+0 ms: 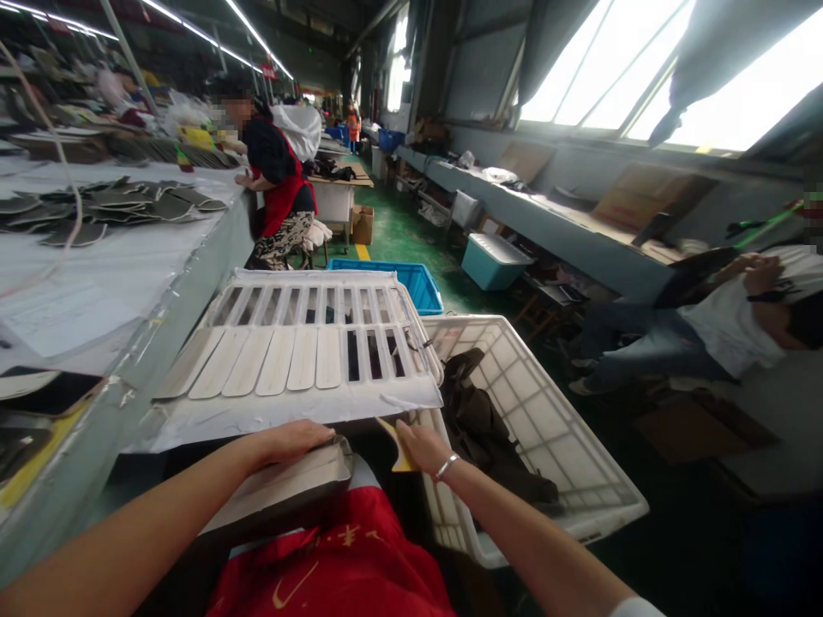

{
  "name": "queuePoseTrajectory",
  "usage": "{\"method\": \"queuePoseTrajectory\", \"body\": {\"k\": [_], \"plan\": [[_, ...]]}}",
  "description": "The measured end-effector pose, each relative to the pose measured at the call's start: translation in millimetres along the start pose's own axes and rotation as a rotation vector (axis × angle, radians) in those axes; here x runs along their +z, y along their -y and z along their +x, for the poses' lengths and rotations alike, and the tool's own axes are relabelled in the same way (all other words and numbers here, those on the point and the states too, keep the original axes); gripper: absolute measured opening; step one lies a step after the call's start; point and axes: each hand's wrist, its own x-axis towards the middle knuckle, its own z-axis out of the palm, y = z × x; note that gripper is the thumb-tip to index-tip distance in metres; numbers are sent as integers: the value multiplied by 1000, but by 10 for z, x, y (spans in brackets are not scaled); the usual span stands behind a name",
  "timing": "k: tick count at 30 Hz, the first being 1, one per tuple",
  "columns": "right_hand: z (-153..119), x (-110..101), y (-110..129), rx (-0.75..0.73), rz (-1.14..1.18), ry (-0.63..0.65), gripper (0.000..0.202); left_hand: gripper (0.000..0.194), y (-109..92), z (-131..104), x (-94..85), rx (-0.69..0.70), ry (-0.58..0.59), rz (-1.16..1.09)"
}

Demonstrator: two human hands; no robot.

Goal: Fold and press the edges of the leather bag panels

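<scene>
My left hand (297,440) lies over the top of a pale, flat bundle (299,473) at my lap, its fingers curled at the bundle's right end. Layers show along the bundle's side, but its kind is unclear. Between the closed fingers of my right hand (423,447) is a thin curved piece, yellow and white (399,450). Just beyond both hands stands a white slotted rack (379,390). Several pale, long pieces with rounded ends (261,364) lie side by side on its near row.
To the right, a white plastic crate (546,411) holds dark fabric-like pieces (479,420). A blue bin (421,287) stands behind the rack. On the left is a long table (129,274) with dark flat pieces (116,206). A person in a red apron (289,197) leans over it; another person sits at right.
</scene>
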Motion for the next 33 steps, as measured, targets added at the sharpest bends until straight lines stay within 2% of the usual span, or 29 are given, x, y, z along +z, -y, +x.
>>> {"method": "queuePoseTrajectory", "body": {"k": [3, 4, 7, 10, 13, 19, 23, 28, 33], "plan": [[241, -162, 374, -72, -68, -106, 62, 52, 45, -54, -44, -2, -36, -190], [336, -204, 503, -151, -156, -124, 58, 58, 58, -64, -65, -7, -58, -250], [586, -252, 813, -358, -361, -70, 48, 66, 76, -42, -138, -12, -90, -415], [708, -193, 958, -403, -415, -1, 49, 56, 83, 55, -195, 53, 10, -309], [715, -114, 988, -366, -402, 3, 55, 45, 124, 175, -217, 77, 116, -113], [697, -117, 930, -308, -391, 77, 57, 45, 241, 358, -194, 90, 209, -54], [732, -101, 918, -247, -353, 44, 64, 45, 287, 436, -200, 109, 211, -22], [707, -17, 944, -196, -344, 13, 61, 44, 306, 447, -194, 119, 208, -16], [690, 48, 957, -250, -373, 9, 54, 45, 338, 405, -158, 124, 181, -14]]}}
